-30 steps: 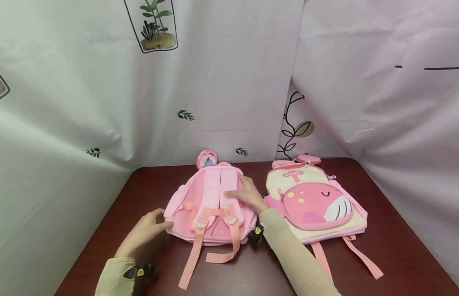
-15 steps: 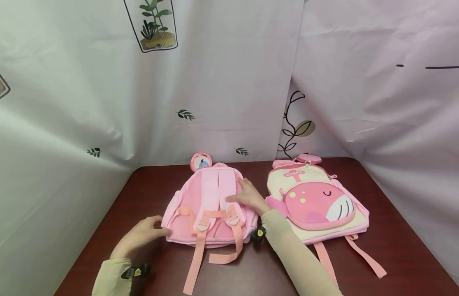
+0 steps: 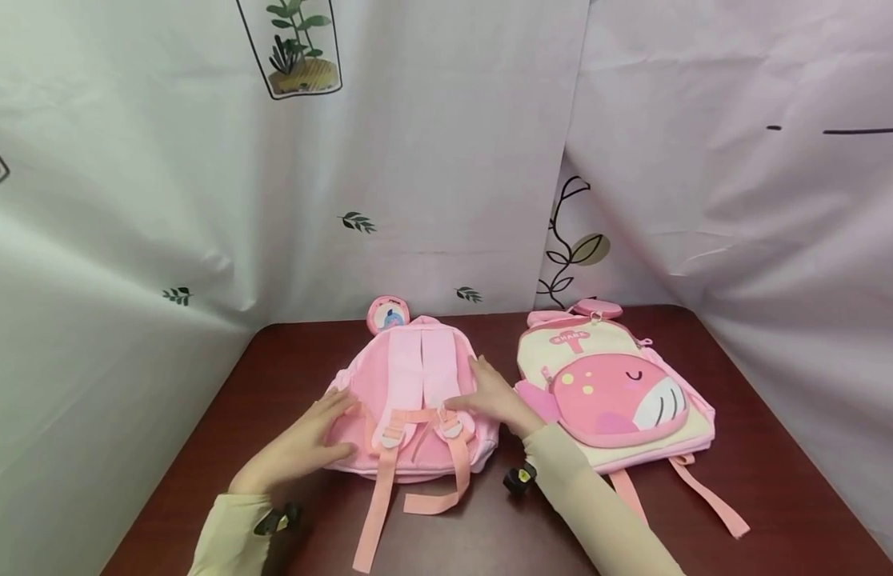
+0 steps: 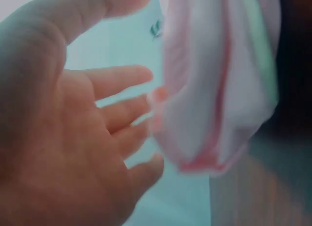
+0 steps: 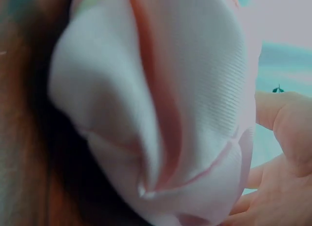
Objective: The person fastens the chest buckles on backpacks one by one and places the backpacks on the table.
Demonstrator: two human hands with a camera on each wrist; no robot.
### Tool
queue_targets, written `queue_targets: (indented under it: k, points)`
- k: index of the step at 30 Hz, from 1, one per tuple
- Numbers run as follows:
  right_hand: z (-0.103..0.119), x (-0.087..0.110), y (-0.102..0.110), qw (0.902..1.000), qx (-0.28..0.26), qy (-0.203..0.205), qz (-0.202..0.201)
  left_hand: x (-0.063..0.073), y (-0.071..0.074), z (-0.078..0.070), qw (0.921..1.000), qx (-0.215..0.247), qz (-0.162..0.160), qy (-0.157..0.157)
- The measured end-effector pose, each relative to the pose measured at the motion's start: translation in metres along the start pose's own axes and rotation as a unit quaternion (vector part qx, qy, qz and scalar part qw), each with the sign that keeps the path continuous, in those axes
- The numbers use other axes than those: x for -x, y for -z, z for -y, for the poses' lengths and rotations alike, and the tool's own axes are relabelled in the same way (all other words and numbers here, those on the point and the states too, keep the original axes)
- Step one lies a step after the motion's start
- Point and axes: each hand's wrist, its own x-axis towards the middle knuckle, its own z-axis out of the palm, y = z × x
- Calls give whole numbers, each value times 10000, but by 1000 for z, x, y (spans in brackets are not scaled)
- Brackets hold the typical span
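Note:
A pink backpack (image 3: 405, 376) lies face down on the table, its padded shoulder straps and mesh back turned up. Two orange webbing straps (image 3: 378, 512) trail from it toward the front. My left hand (image 3: 302, 444) is at its lower left side, fingers spread over the edge; in the left wrist view the fingers are extended beside the pink fabric (image 4: 195, 89). My right hand (image 3: 495, 396) rests along the right side with the thumb near the strap buckle. In the right wrist view the bag's side (image 5: 195, 79) hides most of those fingers. A round pink charm (image 3: 387, 314) sits by the top handle.
To the right lies a second backpack (image 3: 562, 344), cream and pink, front up, with a pink whale pocket (image 3: 612, 396). Its orange straps (image 3: 709, 496) hang toward the front. A dark red table (image 3: 223, 480) meets a pale printed curtain (image 3: 446, 160) at the back and sides.
My left hand has moved from the bag's lower left corner up onto its left side. My right hand has slid slightly down and right. The bag and its charm have shifted a little left.

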Motion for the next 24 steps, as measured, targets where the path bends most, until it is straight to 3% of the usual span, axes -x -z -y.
queue_targets:
  k: [7,15,24]
  points:
    - [-2,12,-3,9986,167,459,196,7,-8,-2,9981,149,266,545]
    - [-1,23,-4,9982,445,316,255,19,-10,-10,9980,-130,399,465]
    - [-1,28,1,9961,652,503,317,7,-13,-9,9959,152,479,753]
